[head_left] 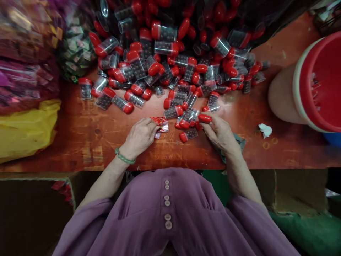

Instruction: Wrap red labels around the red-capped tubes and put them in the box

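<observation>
My left hand (140, 138), with a green bead bracelet (125, 156) at the wrist, is closed with its fingertips pinching a small red printed packet (162, 125) with whitish parts. My right hand (220, 134) grips a red-capped container (204, 118) between thumb and fingers; mostly its glossy red end shows. Between the hands lies another clear container with a red cap (188, 135), dark round beads inside. Just beyond it, a cluster of the same containers (173, 112) reaches to the right hand. A grey-green cloth (239, 141) is partly hidden under the right wrist.
A large heap of red-capped containers (137, 64) covers the back of the wooden table (87, 142). Bags of small packets (77, 46) and a yellow bag (29, 131) stand left. At right are a red-rimmed bucket (282, 89), crumpled white paper (265, 130) and rubber bands (266, 145).
</observation>
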`<state>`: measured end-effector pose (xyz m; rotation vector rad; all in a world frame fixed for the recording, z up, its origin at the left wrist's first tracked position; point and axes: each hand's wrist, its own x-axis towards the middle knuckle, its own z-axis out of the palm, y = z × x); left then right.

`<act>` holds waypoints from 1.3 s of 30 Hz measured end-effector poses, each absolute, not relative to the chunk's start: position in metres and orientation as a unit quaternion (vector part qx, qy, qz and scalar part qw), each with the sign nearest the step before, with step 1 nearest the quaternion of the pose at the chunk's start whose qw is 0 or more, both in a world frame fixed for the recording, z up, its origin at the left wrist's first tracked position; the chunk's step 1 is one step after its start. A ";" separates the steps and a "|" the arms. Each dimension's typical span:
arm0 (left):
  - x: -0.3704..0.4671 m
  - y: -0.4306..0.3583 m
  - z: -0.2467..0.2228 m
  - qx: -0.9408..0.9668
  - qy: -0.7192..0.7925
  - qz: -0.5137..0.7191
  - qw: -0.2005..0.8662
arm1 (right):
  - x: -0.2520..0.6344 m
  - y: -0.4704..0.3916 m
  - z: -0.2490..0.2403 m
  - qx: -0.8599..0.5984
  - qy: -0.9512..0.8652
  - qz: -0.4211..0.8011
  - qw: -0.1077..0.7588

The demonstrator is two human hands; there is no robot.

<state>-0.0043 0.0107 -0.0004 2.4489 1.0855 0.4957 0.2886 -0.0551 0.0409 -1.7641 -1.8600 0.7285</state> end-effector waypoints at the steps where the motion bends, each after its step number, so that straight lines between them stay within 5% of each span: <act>1: -0.004 0.011 -0.001 0.870 0.399 0.189 0.218 | 0.280 -0.058 0.044 -0.648 -0.638 0.312 0.275; 8: -0.009 0.011 0.001 0.782 0.433 0.322 0.312 | 0.228 -0.074 0.034 -0.538 -0.433 0.592 0.416; 16: -0.015 -0.013 0.013 0.758 0.410 0.382 0.334 | 0.210 -0.076 0.029 -0.476 -0.331 0.680 0.448; 26: -0.022 -0.029 0.025 0.843 0.296 0.397 0.210 | 0.202 -0.073 0.040 -0.381 -0.291 0.804 0.352; 39: -0.021 -0.040 0.013 0.858 0.264 0.376 0.228 | 0.207 -0.066 0.023 -0.408 -0.228 0.831 0.300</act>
